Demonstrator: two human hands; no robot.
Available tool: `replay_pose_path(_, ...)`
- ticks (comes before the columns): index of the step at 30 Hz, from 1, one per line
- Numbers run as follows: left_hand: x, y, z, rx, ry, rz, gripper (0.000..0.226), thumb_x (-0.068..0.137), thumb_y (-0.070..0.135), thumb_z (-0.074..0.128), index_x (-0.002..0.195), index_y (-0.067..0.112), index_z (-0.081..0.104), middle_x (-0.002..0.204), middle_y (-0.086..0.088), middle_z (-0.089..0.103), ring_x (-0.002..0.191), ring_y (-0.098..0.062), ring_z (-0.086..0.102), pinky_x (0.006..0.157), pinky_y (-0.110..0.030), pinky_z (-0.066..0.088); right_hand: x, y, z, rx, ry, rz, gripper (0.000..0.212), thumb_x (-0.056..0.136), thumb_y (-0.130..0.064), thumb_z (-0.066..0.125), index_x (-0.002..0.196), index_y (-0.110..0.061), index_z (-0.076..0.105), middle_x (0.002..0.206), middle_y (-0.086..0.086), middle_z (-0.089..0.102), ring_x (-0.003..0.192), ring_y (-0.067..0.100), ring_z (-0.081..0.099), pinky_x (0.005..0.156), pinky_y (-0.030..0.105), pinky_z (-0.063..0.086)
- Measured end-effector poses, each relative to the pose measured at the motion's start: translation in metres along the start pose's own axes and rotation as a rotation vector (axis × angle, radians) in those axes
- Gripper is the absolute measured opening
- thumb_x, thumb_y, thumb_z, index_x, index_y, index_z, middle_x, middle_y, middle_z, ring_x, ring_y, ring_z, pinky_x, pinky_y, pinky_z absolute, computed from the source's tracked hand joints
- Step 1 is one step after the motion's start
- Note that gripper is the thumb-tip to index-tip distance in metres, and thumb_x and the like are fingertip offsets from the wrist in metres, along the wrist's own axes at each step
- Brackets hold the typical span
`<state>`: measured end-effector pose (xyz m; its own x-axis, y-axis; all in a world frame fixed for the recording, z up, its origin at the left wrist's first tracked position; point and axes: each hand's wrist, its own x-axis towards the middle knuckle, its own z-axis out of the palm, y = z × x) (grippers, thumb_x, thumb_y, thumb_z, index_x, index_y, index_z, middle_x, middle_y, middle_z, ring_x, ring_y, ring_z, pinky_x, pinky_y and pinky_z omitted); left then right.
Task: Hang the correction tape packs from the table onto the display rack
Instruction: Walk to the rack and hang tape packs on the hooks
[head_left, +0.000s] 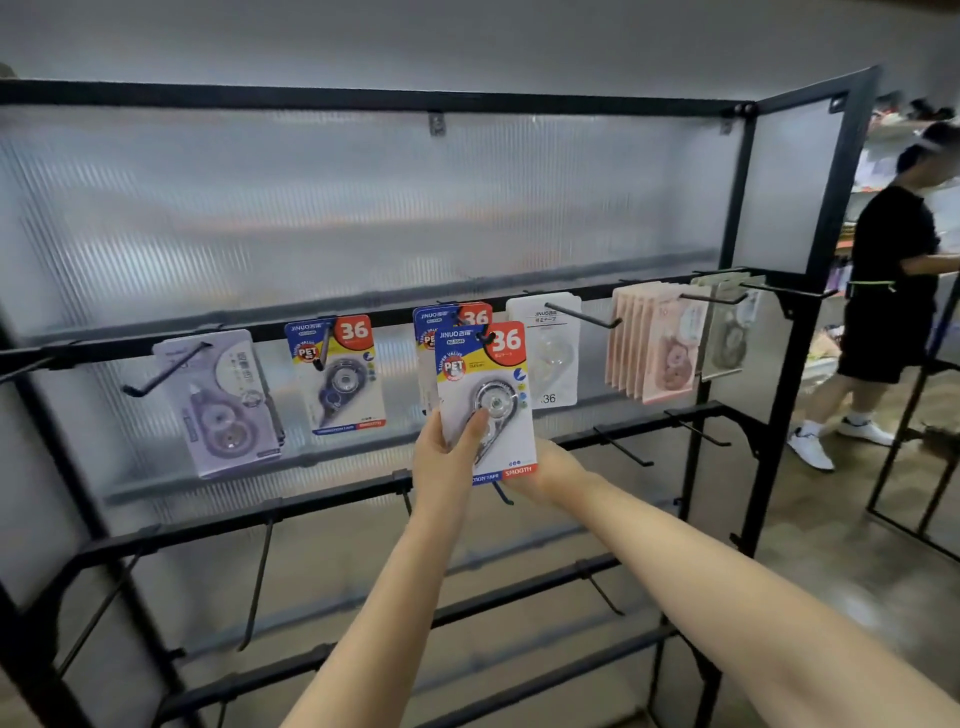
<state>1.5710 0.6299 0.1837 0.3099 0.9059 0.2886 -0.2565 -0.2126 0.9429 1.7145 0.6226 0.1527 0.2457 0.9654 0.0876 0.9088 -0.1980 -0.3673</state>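
Observation:
I hold a correction tape pack (493, 395), blue, yellow and red with a big "36", up at a hook of the black display rack (363, 96). My left hand (447, 457) grips its lower left edge, thumb across the clear blister. My right hand (550, 470) holds it from behind at the lower right, mostly hidden by the card. The pack's top hole sits at the hook's tip (485, 338), just in front of a matching pack (441, 319) hanging there.
More packs hang along the same rail: a purple one (223, 405), a blue one (337, 374), a white one (550, 353), several pink ones (654, 343), a clear one (727, 327). Bare hooks line the lower rails. A person (893, 291) stands at the right.

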Motion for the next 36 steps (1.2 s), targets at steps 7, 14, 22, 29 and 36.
replay_pose_path(7, 0.078, -0.022, 0.001, 0.146, 0.082, -0.219, 0.043, 0.085, 0.047, 0.065, 0.112, 0.015, 0.058, 0.103, -0.006, 0.069, 0.095, -0.024, 0.067, 0.088, -0.045, 0.055, 0.003, 0.014, 0.006, -0.13, -0.041, 0.01, 0.038, 0.098, -0.032, 0.045, 0.125, -0.008, 0.057, 0.126, 0.01, 0.055, 0.116, 0.026, 0.05, 0.095, 0.036, 0.044)
replay_pose_path(14, 0.106, -0.046, -0.006, 0.34, 0.119, -0.318, 0.051, 0.08, 0.066, 0.058, 0.093, 0.017, 0.057, 0.091, -0.005, 0.063, 0.088, -0.022, 0.061, 0.087, -0.039, 0.053, 0.011, 0.005, 0.023, -0.027, 0.013, -0.039, 0.035, 0.097, -0.036, 0.045, 0.118, -0.013, 0.06, 0.12, 0.006, 0.059, 0.107, 0.021, 0.056, 0.089, 0.034, 0.047)
replay_pose_path(22, 0.055, -0.034, -0.117, 1.1, -0.131, -0.187, 0.039, 0.098, 0.04, 0.048, 0.116, 0.009, 0.061, 0.113, -0.009, 0.066, 0.1, -0.023, 0.06, 0.08, -0.03, 0.045, 0.016, -0.087, 0.053, -0.061, -0.029, -0.184, 0.029, 0.097, -0.027, 0.046, 0.115, -0.009, 0.058, 0.116, 0.01, 0.06, 0.104, 0.025, 0.057, 0.081, 0.032, 0.045)
replay_pose_path(29, -0.036, 0.025, -0.285, 1.636, -0.128, -0.234, 0.041, 0.095, 0.037, 0.048, 0.122, 0.008, 0.058, 0.125, -0.014, 0.056, 0.116, -0.032, 0.052, 0.094, -0.041, 0.045, -0.008, -0.264, 0.119, -0.138, -0.109, -0.424, 0.03, 0.097, -0.022, 0.045, 0.123, -0.009, 0.054, 0.127, 0.009, 0.054, 0.118, 0.026, 0.051, 0.094, 0.035, 0.042)
replay_pose_path(36, -0.196, 0.102, -0.487, 1.936, 0.054, -0.506, 0.042, 0.096, 0.036, 0.046, 0.126, 0.008, 0.056, 0.127, -0.015, 0.055, 0.118, -0.032, 0.05, 0.091, -0.04, 0.044, -0.108, -0.5, 0.218, -0.146, -0.256, -0.79, 0.028, 0.097, -0.021, 0.044, 0.121, -0.012, 0.054, 0.125, 0.009, 0.054, 0.116, 0.027, 0.051, 0.087, 0.036, 0.045)
